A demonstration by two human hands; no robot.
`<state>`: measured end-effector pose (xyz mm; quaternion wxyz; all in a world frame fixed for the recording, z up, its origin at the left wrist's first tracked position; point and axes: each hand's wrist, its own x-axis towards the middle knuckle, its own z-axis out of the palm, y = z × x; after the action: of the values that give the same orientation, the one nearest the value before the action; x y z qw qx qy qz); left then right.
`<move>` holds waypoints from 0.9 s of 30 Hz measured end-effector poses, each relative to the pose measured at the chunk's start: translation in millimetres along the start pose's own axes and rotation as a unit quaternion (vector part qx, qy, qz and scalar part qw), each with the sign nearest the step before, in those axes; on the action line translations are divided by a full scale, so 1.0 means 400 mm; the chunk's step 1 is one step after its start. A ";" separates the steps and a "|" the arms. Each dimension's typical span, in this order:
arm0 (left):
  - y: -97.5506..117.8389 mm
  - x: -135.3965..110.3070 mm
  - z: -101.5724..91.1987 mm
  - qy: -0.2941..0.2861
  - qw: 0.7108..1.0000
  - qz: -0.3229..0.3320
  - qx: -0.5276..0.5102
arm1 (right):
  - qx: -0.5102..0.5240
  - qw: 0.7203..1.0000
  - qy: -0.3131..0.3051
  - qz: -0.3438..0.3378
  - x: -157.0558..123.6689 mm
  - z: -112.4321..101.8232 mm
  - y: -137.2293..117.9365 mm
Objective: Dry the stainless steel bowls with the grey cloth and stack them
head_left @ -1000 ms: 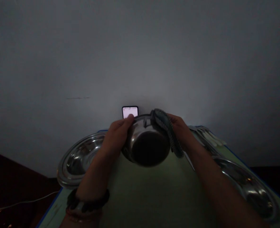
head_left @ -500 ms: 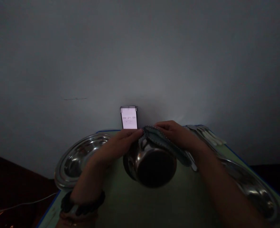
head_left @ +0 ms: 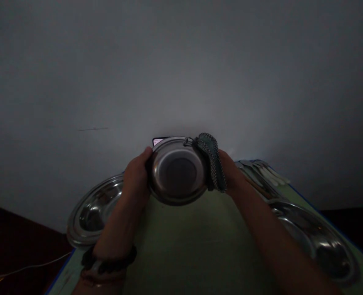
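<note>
A round steel container is held up above the table, one circular face tilted toward me. Whether that face is its open mouth or a lid, I cannot tell. Wrapped around its left edge is my left hand, the fingertips hidden behind the metal. My right hand is at the opposite side, pressing a grey-green cloth with a speckled border against the rim. The cloth and container hide most of its fingers. A small wire-like clasp shows at the top rim beside the cloth.
A shiny steel basin stands at the left table edge, and another steel dish at the right. Several white-handled utensils lie at the back right. Behind the container, a phone leans against the grey wall.
The container has risen and turned, so its round face points at me and covers most of the phone. My left hand has moved to its left edge; the cloth is now on its right rim.
</note>
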<state>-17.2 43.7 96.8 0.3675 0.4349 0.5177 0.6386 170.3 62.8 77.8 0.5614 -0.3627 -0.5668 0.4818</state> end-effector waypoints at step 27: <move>0.045 -0.043 -0.002 -0.171 0.982 -0.001 0.086 | -0.204 0.966 -0.130 -0.092 -0.011 -0.018 -0.034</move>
<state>-12.3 23.9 111.4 0.4120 0.5673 0.5007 0.5077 179.8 56.0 88.9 0.4386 -0.3499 -0.7520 0.3459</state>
